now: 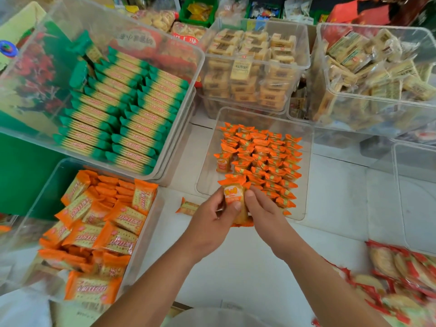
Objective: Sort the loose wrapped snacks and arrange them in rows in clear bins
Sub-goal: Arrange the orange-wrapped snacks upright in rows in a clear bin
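Note:
An orange-wrapped snack (233, 197) is held upright between both hands at the near edge of a clear bin (306, 175). My left hand (212, 215) pinches its left side, and my right hand (262, 206) pinches its right side. Inside the bin, small orange snacks (264, 161) stand in neat rows. One loose orange snack (187, 207) lies on the white table to the left of my hands.
A bin of loose orange cracker packs (94, 227) sits at the left. Behind it is a bin of green packs in rows (122, 114). Bins of pale biscuits (254, 67) stand at the back and red-wrapped snacks (401, 274) at the right.

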Demonstrator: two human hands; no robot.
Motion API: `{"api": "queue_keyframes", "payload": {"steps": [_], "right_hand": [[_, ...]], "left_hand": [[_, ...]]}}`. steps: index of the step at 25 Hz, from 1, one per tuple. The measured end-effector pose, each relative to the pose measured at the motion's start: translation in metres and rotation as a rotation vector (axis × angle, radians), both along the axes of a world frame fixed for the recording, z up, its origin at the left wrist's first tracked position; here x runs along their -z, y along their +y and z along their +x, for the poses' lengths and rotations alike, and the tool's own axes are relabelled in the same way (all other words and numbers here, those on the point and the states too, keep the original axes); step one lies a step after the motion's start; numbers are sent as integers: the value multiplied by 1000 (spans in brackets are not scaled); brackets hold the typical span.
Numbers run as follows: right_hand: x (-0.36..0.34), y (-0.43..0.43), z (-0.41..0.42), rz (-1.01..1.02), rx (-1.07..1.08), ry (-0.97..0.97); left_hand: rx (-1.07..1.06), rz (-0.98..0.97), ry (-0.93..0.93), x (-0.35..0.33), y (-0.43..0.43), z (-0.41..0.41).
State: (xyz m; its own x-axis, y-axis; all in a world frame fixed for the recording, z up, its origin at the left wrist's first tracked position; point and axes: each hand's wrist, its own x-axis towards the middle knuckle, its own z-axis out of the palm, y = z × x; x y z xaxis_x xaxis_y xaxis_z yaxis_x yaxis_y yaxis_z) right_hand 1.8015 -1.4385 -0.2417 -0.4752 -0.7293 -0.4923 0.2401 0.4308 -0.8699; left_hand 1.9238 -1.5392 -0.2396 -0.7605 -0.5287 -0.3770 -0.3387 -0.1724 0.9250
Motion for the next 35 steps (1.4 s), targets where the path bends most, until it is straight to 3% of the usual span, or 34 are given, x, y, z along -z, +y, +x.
{"api": "queue_keyframes", "payload": {"steps": [3, 10, 16, 21, 25, 28, 30, 32, 35], "right_hand": [[-4, -10, 6, 10, -45, -9], [11, -29, -3, -38, -38, 219], [17, -36, -11, -117, -69, -46], [7, -43, -50, -93, -126, -103], [1, -64, -75, 46, -428, 127], [-1, -82, -80, 72, -334, 345], [2, -92, -83, 105, -252, 493], [14, -103, -80, 148, -310, 601], [42, -117, -67, 180, -460, 686]], "left_hand": [[80, 5, 18, -1, 5, -8], [143, 81, 155, -13, -5, -20], [139, 79, 128, 10, -23, -21], [-61, -37, 28, 20, -51, -11], [-30, -113, 9, 22, -67, 4], [-212, -151, -43, 34, -71, 24], [-370, -301, -189, 58, -67, 47], [-238, -472, -326, 94, -61, 64], [168, -650, -447, 136, -51, 65]]}}
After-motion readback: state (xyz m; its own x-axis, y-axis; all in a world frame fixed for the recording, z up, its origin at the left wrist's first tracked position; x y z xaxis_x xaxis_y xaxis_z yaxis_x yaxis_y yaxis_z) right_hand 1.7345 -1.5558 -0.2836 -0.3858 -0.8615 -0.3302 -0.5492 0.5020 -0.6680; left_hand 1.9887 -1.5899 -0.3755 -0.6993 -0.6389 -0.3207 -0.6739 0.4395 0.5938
